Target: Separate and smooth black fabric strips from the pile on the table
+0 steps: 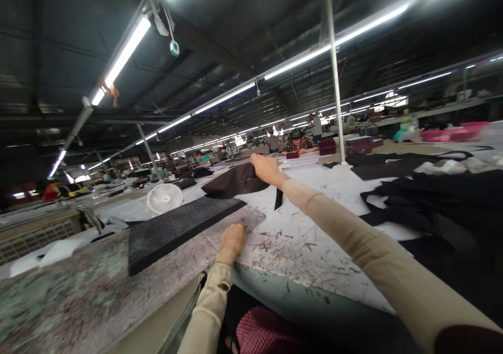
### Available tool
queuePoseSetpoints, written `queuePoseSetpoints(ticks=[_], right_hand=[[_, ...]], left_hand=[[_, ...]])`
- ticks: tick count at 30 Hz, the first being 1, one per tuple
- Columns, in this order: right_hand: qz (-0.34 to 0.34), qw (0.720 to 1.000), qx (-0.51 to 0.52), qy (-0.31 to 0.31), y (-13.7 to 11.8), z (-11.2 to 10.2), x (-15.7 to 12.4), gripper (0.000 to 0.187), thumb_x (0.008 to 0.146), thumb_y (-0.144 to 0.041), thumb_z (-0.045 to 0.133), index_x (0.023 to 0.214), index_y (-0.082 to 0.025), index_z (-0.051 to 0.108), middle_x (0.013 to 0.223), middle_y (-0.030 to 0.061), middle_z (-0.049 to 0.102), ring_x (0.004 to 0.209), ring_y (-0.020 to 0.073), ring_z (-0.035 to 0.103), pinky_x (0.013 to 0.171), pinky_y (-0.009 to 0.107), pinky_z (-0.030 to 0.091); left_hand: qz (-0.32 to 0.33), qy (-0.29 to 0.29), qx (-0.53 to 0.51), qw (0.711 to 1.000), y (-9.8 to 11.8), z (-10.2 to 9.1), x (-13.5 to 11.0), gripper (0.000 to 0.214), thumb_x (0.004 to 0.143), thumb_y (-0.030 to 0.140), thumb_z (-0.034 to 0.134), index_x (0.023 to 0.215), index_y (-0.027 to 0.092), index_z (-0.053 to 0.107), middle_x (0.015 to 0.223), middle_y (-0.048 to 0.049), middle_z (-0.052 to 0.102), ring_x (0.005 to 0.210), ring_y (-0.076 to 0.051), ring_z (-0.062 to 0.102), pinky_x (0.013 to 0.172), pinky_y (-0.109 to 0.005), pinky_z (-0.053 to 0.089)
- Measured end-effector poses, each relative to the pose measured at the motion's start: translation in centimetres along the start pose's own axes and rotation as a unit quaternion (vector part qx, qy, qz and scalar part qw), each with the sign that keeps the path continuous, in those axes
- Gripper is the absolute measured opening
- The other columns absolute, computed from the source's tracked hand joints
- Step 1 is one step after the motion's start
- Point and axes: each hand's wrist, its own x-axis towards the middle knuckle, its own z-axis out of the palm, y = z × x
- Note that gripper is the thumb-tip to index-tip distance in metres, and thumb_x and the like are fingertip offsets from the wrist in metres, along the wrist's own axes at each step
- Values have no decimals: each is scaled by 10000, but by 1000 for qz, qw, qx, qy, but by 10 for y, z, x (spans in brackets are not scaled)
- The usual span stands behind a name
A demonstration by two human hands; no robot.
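Note:
My right hand [268, 169] is stretched forward over the table, its fingers pinched on the edge of a dark brown fabric piece [233, 182]. The fabric hangs to the left of the hand, over the far end of a thick dark grey slab [181, 228]. A narrow black strip [279, 199] shows just below my right wrist. My left hand [232, 238] rests at the near side of the stained work table [291, 249], right of the slab, with its fingers curled. What those fingers hold, if anything, is hidden.
A white round fan [164, 199] stands behind the slab. Black cut fabric [444, 212] is heaped at the right. A metal pole [335, 81] rises from the table. Beyond are maroon stacks [358, 145], a pink basin [456, 132] and a co-worker [299, 141].

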Motion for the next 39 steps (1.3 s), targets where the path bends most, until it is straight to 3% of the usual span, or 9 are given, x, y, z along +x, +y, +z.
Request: queuePoseSetpoints(ticks=[10,15,18,21,24,28,32,36,39], right_hand=[[-60,997,42,19,11,-33,-25,296,982,-261,283,1144,-154,506,1016,124,661,923,235,617,778,308,407],[-180,976,125,11,11,-24,-56,283,986,-263,300,1063,-156,550,947,82,662,864,195,604,754,281,387],[-195,968,123,-104,22,-22,-68,232,947,-232,384,1016,-149,588,905,84,670,840,196,607,738,277,398],[-138,962,139,-188,21,-23,-75,246,918,-184,409,1068,-137,599,989,103,677,900,206,617,765,284,418],[-148,948,251,-125,1,-32,-78,328,968,-294,349,1180,-148,551,1135,99,643,998,190,603,842,287,423],[-178,953,243,-12,-31,-50,-77,425,897,-471,508,1177,-153,531,1123,107,637,981,218,600,804,293,424],[-193,970,146,25,-45,-55,-78,324,979,-391,365,942,-154,583,920,96,660,874,210,604,731,287,395],[-213,970,117,-8,-54,-48,-81,377,985,-435,325,922,-172,587,878,83,654,827,205,604,724,289,403],[-87,988,126,-27,-34,-48,-69,360,983,-407,338,963,-170,608,921,104,649,894,229,602,765,311,432]], left_hand=[[-57,103,-349,930,14,-18,-31,688,842,689,326,1037,96,614,1116,-228,639,1125,-318,583,952,-462,461],[-128,5,-794,594,28,-45,-34,482,860,554,485,953,99,616,1012,-186,691,1010,-282,660,857,-454,545],[-172,150,-803,550,28,-54,-33,151,839,174,577,981,152,620,1000,-91,718,1012,-197,662,863,-337,550],[-168,228,-783,553,35,-54,-36,237,784,108,623,1008,187,623,1034,-35,717,1005,-145,654,874,-257,526],[-135,263,-763,575,51,-50,-42,274,744,124,663,1009,188,633,996,-23,721,915,-134,668,863,-250,517],[-30,243,-663,708,66,-53,-51,260,754,269,657,994,175,624,924,-27,708,824,-156,657,788,-278,519],[19,344,-362,866,65,-82,-58,294,841,460,524,914,185,597,789,-14,649,739,-148,598,699,-249,452],[-8,399,-98,912,60,-109,-58,290,904,373,394,760,194,570,585,4,536,591,-146,524,604,-255,341],[-44,388,-73,918,42,-116,-46,305,903,348,377,698,199,547,581,-11,522,629,-169,540,621,-264,335]])
